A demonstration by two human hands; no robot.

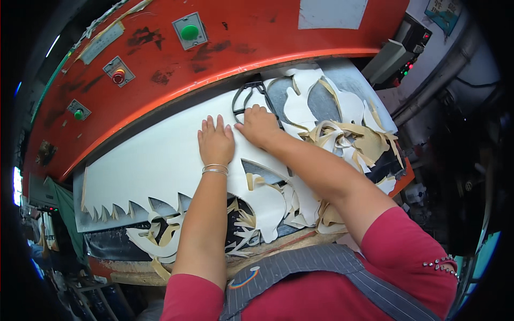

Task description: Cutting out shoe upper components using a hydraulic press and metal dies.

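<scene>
A large white sheet (144,155) of leather-like material lies across the cutting bed, its near-left edge cut into pointed notches. My left hand (216,142) rests flat on it, palm down, fingers stretched out. Just to the right, my right hand (261,127) has its fingers curled over a black cutting die (235,103), an open curved frame set on the sheet near its far edge. The right thumb points toward the left hand. Part of the die is hidden beneath that hand.
A red machine beam (160,88) with green buttons (189,32) and a red knob (118,76) spans the far side. Tan and white scraps (369,142) pile at the right. More offcuts (265,206) lie along the near edge. A grey metal plate (88,220) shows under the sheet.
</scene>
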